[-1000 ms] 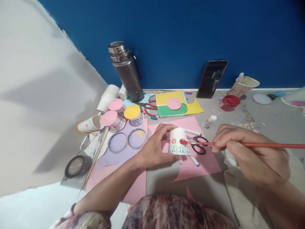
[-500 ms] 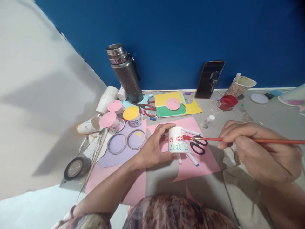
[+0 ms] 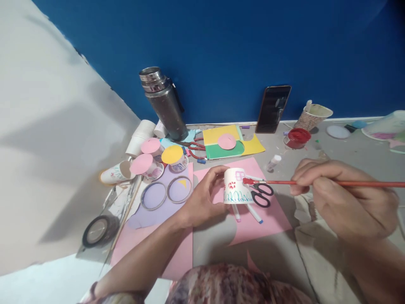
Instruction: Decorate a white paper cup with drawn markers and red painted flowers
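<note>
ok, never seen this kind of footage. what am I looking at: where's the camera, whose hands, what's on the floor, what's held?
There is no machine here: a person works with two bare hands. The single camera sits on the person's head and looks forward and down, so the arms come in from the bottom edge.

The left hand holds a small white paper cup with green and red marks on its side. The right hand holds a red brush, its red tip at the cup's side.

Under the cup lie pink paper, black scissors and markers. Further back stand a steel flask, a phone leaning on the blue wall, a red paint pot, more decorated cups and two tape rings.
</note>
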The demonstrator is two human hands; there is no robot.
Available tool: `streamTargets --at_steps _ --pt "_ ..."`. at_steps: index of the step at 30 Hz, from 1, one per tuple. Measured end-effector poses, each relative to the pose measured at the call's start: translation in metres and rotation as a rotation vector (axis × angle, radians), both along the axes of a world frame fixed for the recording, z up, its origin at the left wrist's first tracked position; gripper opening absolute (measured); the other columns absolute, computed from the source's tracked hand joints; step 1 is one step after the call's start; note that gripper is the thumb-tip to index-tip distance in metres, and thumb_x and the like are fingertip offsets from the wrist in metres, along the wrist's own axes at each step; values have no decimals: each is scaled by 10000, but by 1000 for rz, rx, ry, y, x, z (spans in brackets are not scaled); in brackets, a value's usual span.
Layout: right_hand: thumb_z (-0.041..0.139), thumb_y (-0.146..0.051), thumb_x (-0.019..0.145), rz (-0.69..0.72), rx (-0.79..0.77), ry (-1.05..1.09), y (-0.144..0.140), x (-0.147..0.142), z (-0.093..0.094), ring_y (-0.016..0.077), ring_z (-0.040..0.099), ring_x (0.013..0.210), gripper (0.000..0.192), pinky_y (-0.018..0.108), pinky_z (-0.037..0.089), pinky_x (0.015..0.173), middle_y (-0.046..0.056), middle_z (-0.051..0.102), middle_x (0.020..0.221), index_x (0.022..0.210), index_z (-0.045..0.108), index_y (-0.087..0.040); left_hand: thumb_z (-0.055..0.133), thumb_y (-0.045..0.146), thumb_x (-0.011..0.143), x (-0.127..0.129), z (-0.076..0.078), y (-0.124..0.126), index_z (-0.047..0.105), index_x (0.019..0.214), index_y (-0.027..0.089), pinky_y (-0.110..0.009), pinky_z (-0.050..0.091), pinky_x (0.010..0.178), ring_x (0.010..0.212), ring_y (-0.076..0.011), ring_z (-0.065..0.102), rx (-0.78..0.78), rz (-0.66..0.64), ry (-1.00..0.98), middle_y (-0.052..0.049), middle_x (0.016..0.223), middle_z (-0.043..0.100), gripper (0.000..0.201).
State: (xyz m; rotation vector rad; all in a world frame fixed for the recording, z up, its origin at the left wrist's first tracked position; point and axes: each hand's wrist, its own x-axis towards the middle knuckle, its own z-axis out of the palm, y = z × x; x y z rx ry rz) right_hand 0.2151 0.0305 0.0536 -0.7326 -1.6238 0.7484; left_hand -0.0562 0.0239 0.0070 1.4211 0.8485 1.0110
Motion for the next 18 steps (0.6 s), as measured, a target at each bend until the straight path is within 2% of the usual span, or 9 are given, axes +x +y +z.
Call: streamTargets --at_steps 8,13,18 --pt "560 -169 1022 46 12 -65 1 -6 0 229 643 681 242 392 475 615 34 717 726 922 764 -254 850 91 683 2 3 -3 550 1346 259 -525 442 1249 1403 -332 584 -14 19 74 -108 1428 608 747" --pt "564 -163 1024 64 -8 -107 0 -4 0 208 640 699 242 372 478 625 30 718 746 898 753 -246 886 135 692 2 2 -3 558 1343 263 -515 470 1227 1376 -328 600 1 24 98 -109 1422 611 740" --pt "581 -161 1005 20 -18 -22 -1 -4 -1 228 639 697 232 410 483 645 32 708 726 910 775 -246 897 158 696 2 2 -2 555 1333 260 -525 483 1216 1369 -337 614 6 29 86 -113 1403 633 730"
